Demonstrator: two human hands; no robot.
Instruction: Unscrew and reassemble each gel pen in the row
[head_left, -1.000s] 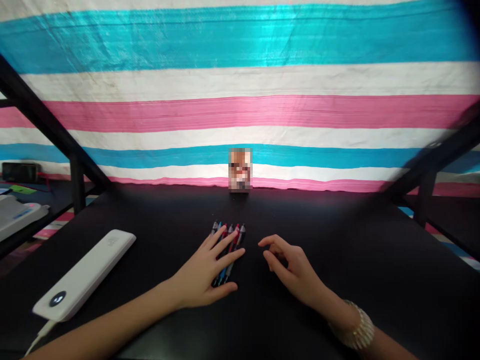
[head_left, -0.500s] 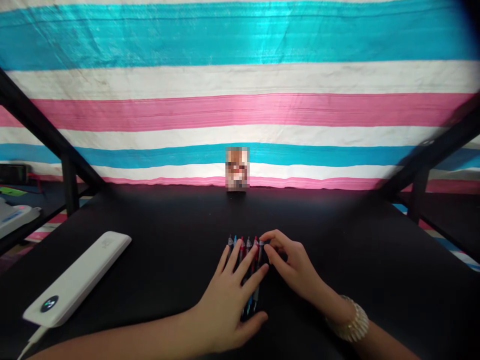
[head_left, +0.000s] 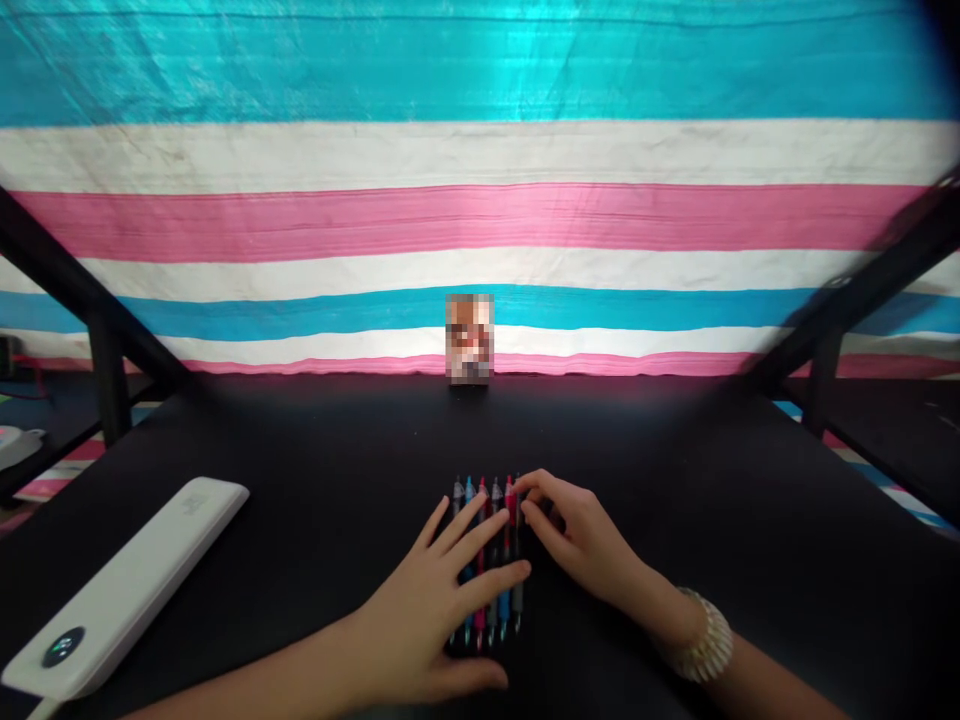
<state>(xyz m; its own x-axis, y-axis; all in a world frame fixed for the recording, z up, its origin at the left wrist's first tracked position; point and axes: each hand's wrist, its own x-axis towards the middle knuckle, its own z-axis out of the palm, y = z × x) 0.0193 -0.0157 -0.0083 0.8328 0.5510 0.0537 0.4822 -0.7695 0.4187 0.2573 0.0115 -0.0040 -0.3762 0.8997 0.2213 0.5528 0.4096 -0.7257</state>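
As the left hand (head_left: 424, 615) splayed wide, slim red, blue and dark pens (head_left: 504, 603) lay parallel; the right hand (head_left: 581, 530) curled narrow, grip unclear!

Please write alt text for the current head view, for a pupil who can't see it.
A person's left hand is spread over a row of pens on a black table, the curled right hand at the row's right end. A long white device lies at the left; a striped sheet rises behind.
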